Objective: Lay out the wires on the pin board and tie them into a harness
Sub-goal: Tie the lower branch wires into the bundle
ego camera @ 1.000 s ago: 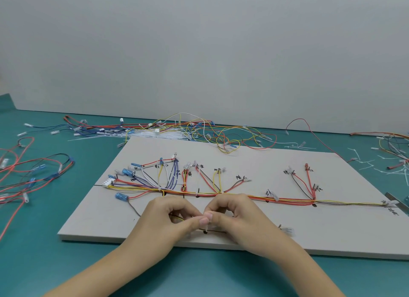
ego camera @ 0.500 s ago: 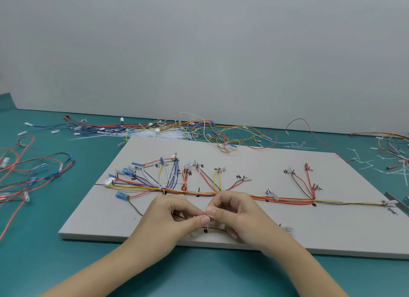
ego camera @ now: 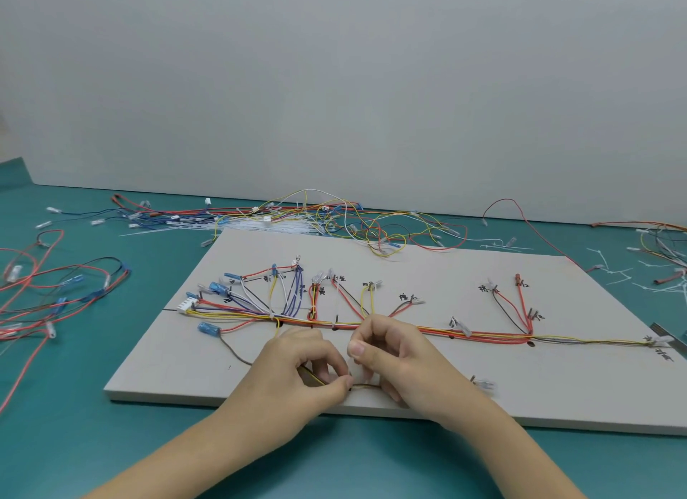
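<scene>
Evidently a tie was being fastened: the lower wires (ego camera: 366, 386), low on the board (ego camera: 557, 394), were pinched between curled fingers of the left hand (ego camera: 308, 368) and right hand (ego camera: 401, 361); tightening seemed next.

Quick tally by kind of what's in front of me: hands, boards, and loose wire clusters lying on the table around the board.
Hands: 2, left hand, pinching a thin yellow-brown wire, and right hand
Grey rectangular pin board: 1
Loose multicoloured wire clusters on the teal table: 3, left, behind the board, right
Total: 6
</scene>
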{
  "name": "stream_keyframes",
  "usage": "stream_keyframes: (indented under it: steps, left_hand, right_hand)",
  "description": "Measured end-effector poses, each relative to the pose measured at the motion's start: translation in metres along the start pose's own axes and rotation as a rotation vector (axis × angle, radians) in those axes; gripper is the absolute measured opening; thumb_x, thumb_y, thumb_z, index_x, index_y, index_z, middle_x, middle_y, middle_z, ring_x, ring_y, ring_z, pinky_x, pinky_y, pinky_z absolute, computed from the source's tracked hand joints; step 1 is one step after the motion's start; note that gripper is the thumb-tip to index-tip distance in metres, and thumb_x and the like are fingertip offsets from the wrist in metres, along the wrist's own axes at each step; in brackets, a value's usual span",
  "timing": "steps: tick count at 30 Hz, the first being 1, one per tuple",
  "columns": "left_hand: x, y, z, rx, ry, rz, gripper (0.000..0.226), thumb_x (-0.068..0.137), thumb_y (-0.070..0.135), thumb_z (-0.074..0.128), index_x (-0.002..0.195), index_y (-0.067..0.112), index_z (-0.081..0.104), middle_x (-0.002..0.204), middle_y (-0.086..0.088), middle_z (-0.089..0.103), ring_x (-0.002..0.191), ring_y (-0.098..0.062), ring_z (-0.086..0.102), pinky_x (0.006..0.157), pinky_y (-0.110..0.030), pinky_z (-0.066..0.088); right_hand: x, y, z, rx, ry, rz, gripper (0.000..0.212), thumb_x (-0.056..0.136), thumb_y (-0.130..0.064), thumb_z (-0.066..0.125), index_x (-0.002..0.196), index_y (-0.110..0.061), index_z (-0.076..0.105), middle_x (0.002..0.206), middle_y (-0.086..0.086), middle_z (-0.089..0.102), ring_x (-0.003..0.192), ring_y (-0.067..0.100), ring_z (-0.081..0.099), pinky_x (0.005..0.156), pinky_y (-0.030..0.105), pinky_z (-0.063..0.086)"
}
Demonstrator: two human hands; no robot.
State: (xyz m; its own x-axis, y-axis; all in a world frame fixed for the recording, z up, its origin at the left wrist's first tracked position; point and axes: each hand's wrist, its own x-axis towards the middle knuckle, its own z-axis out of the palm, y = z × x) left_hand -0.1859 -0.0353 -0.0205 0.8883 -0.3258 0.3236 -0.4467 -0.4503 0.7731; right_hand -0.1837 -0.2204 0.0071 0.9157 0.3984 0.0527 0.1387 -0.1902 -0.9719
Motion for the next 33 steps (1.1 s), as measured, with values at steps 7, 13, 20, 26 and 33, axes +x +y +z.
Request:
stream_keyframes:
  steps: [7,13,20,26,33]
  left_hand:
    - [-0.001,0.002,0.002,0.048,0.021,0.039,0.007,0.07,0.029,0.071,0.07,0.024,0.066,0.075,0.009,0.059,0.085,-0.011,0.054,0.066,-0.012,0.038]
    - [-0.001,0.002,0.003,-0.054,0.035,-0.015,0.004,0.068,0.032,0.071,0.072,0.031,0.073,0.073,0.012,0.064,0.073,-0.013,0.058,0.06,-0.021,0.045]
    - [0.001,-0.003,0.003,-0.082,-0.023,-0.044,0.008,0.073,0.03,0.07,0.077,0.035,0.075,0.075,0.009,0.063,0.072,-0.008,0.059,0.063,-0.017,0.043]
    - [0.003,-0.004,-0.001,-0.088,-0.066,-0.02,0.008,0.074,0.039,0.071,0.075,0.031,0.073,0.076,0.007,0.063,0.077,-0.012,0.06,0.066,-0.018,0.043]
    - [0.002,-0.003,-0.006,-0.016,-0.097,0.038,0.006,0.083,0.028,0.075,0.08,0.031,0.07,0.083,0.008,0.06,0.086,-0.012,0.058,0.066,-0.011,0.04]
  right_hand:
    - [0.004,0.003,0.0,0.009,0.04,0.001,0.013,0.099,-0.013,0.051,0.087,-0.01,0.054,0.076,-0.002,0.057,0.067,0.019,0.054,0.054,0.03,0.045]
    - [0.006,0.01,0.004,-0.004,0.036,-0.058,0.013,0.102,-0.013,0.044,0.092,-0.007,0.049,0.077,0.003,0.061,0.069,0.016,0.057,0.062,0.027,0.048]
    - [0.008,0.013,0.003,0.009,0.065,-0.073,0.013,0.101,-0.013,0.046,0.091,-0.007,0.05,0.072,-0.001,0.06,0.067,0.017,0.057,0.059,0.028,0.047]
    - [0.006,0.014,0.005,0.021,0.08,-0.058,0.013,0.101,-0.013,0.048,0.089,-0.01,0.051,0.069,-0.011,0.056,0.062,0.011,0.053,0.057,0.022,0.045]
    - [0.005,0.013,0.008,0.046,0.107,-0.101,0.012,0.1,-0.014,0.049,0.089,-0.01,0.052,0.07,-0.009,0.056,0.066,0.013,0.053,0.061,0.024,0.045]
